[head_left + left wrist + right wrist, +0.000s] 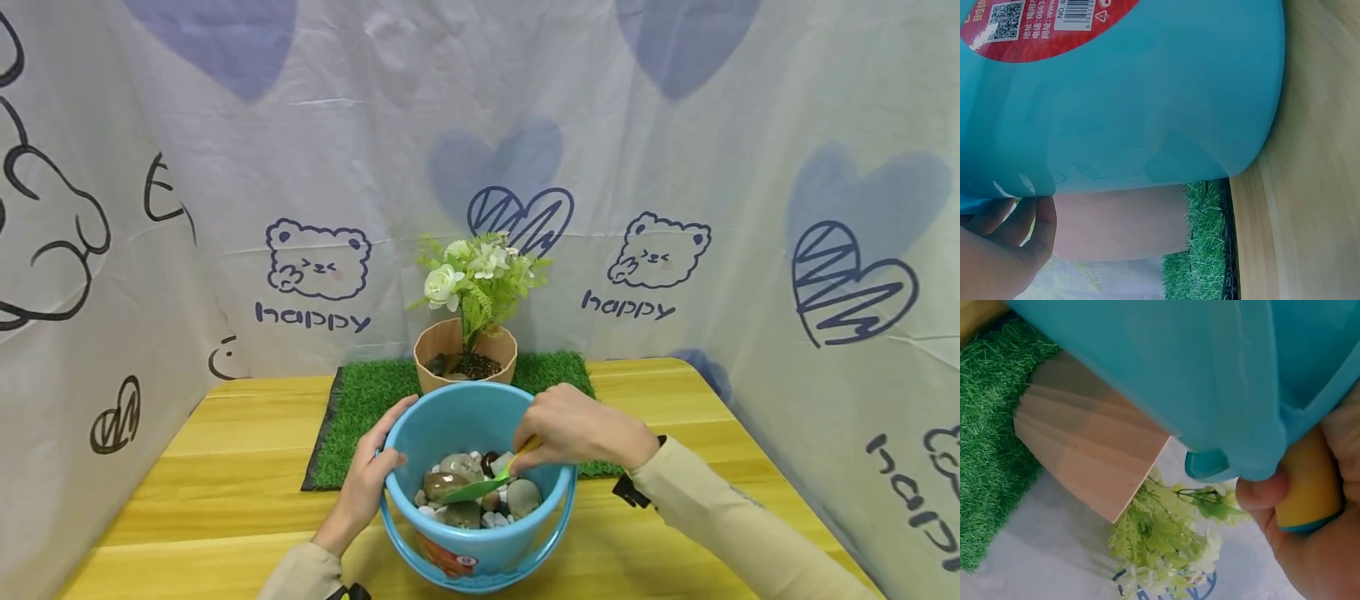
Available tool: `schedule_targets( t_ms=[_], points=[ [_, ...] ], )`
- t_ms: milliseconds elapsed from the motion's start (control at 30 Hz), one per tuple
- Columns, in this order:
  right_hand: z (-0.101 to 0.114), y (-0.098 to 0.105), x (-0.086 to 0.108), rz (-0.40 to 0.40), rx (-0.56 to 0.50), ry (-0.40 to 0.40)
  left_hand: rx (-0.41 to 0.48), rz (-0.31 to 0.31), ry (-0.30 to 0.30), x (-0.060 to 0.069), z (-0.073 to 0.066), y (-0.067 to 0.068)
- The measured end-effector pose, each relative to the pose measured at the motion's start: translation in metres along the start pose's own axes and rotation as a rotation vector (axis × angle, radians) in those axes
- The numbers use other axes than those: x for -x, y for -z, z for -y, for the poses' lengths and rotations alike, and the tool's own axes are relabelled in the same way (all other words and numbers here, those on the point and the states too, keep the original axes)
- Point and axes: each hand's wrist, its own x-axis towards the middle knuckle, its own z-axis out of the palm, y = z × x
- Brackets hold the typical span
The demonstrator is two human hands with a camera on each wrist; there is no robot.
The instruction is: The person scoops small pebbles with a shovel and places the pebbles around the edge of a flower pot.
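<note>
A light blue bucket (517,546) stands on the table, with smooth stones (523,498) and small white pebbles at its bottom. My left hand (367,479) holds the bucket's left rim, thumb over the edge and fingers along the outside; in the left wrist view those fingers (1041,228) touch the wall. Inside the right side of the rim, my right hand (573,427) grips a toy shovel by its yellow handle (1311,481). The shovel's green blade (476,490) lies low among the stones. The bucket wall hides the blade in the right wrist view.
Behind the bucket, a tan pot (429,346) with white flowers (480,271) and dark stones sits on a green turf mat (352,425). Yellow wood-grain table (247,467) surrounds the mat. Printed cloth (420,108) hangs at the back and both sides.
</note>
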Motion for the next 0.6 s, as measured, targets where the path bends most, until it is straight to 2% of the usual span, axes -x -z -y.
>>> schedule_targets(
  t_ms=[200, 467, 600],
  points=[
    [0.0051, 0.0008, -0.0036, 0.018, 0.096, -0.042, 0.001, -0.010, -0.001, -0.0005, 0.0002, 0.0001],
    [0.0101, -0.0015, -0.0024, 0.022, 0.112, -0.112, 0.006, 0.005, 0.007, 0.0011, 0.0006, 0.0005],
    [0.0109, -0.0024, -0.0018, -0.004, 0.136, -0.129, -0.002, 0.003, -0.001, 0.0001, 0.0004, 0.0005]
  ],
)
